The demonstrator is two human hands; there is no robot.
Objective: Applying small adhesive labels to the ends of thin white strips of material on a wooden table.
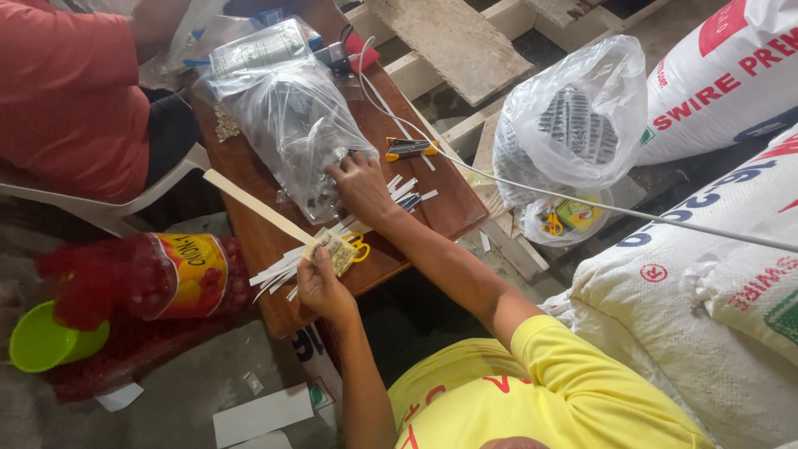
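Left hand: it is closed on a small yellowish packet and holds it over the near part of the wooden table. A long thin pale strip goes from this hand up to the far left.

Right hand: it lies with the palm down on the table, the fingers bent, at the near edge of the clear plastic bag. From this view it is not possible to tell if it holds something.

Packet: it is in the left hand, above a loose heap of white paper strips, and it touches the yellow scissors or is just beside them.

Paper strips: more of them lie to the right of the right hand, near the table edge.

Table: brown wood, and a small yellow and dark tool lies on the far right part, beside a white cable.

Left side: a red jar with a yellow label lies on its side, and a green cup is further left.

Right side: a white plastic bag and big white sacks.

Far left: another person in a red shirt sits at the table.
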